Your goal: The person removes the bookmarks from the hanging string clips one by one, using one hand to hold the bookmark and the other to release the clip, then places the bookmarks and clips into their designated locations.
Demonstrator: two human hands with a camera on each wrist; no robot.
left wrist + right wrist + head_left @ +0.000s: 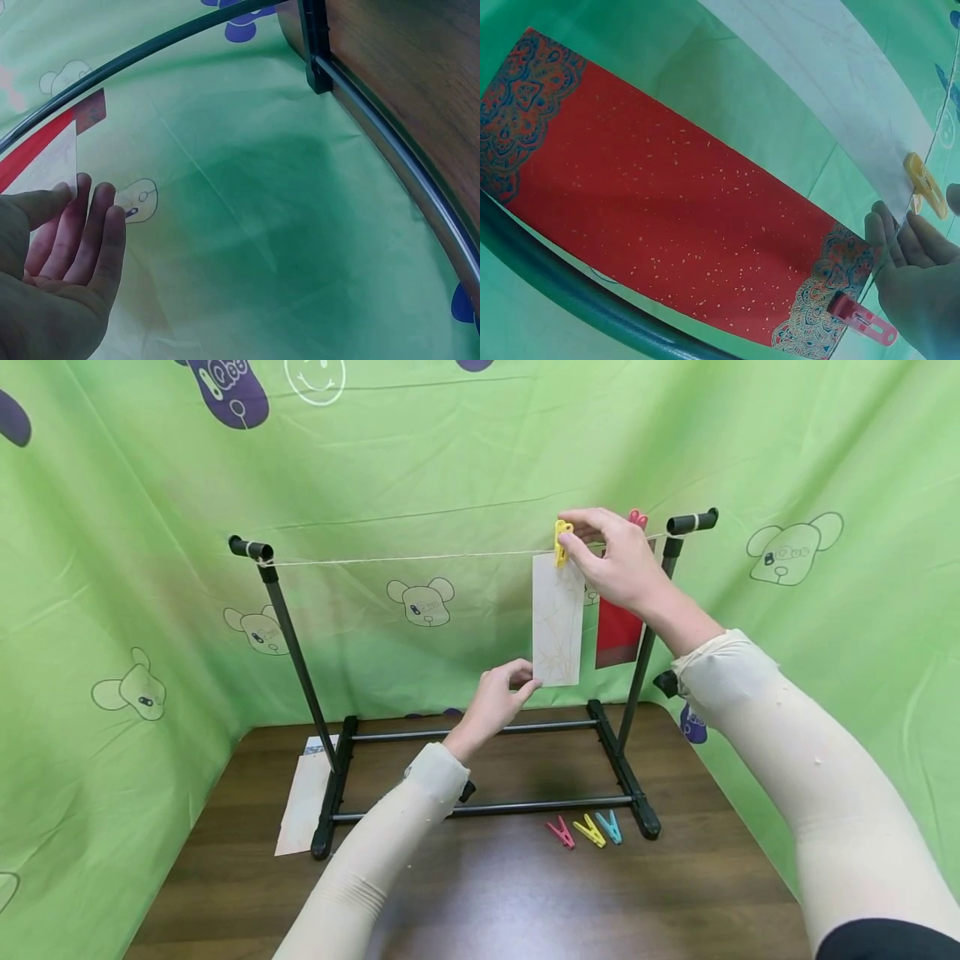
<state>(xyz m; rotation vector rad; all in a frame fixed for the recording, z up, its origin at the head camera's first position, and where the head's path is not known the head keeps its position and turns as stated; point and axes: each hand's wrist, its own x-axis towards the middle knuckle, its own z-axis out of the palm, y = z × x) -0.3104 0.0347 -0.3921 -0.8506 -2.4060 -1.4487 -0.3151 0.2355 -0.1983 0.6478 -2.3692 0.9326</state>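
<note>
A pale card (557,622) with faint plant drawings hangs from a white string (420,558). My left hand (495,697) pinches its lower left corner; in the left wrist view, the thumb lies on that white corner (56,161) and the fingers are spread behind. At its top edge, a yellow clothespin (560,545) grips the card and string. My right hand (618,556) has thumb and fingertips around the handles of this clothespin, as the right wrist view of the yellow clothespin (928,186) shows. Beside it hangs a red card (675,202) with patterned ends, under a pink clothespin (862,319).
The string spans two black posts (294,652) on a frame standing on a brown table (525,893). Pink (560,832), yellow (589,831) and blue clothespins (609,827) lie before the frame. Pale cards (303,802) lie at left. Green printed cloth (465,460) encloses the table.
</note>
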